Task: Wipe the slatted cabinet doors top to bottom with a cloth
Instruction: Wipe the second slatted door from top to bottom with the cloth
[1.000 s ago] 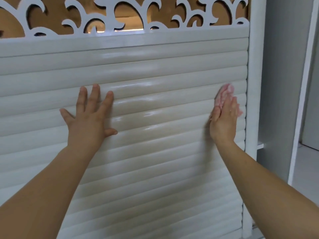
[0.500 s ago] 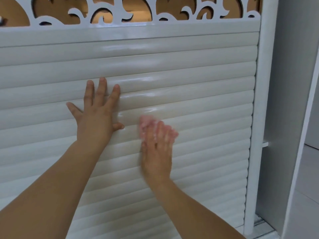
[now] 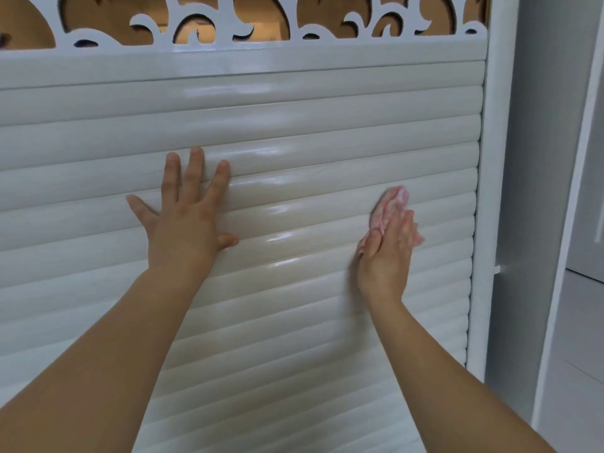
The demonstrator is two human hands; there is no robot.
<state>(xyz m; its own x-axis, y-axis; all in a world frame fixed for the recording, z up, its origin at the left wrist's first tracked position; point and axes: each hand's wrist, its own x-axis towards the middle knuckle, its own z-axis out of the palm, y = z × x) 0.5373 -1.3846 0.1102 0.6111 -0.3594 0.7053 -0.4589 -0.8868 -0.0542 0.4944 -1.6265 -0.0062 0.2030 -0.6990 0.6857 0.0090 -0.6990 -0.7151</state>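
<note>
Pink cloth (image 3: 390, 204), two hands (image 3: 186, 220) (image 3: 389, 256), one slatted door (image 3: 327, 132)

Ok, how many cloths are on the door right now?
1. A pink cloth sits under the right hand, pressed flat on the slatted door near its right edge. The left hand rests bare on the slats; none shows elsewhere.

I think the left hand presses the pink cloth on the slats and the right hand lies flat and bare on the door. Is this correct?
Not quite: the hands are swapped. In the head view the right hand presses the pink cloth on the slats near the door's right edge, and the left hand lies flat and bare on the slatted door.
</note>
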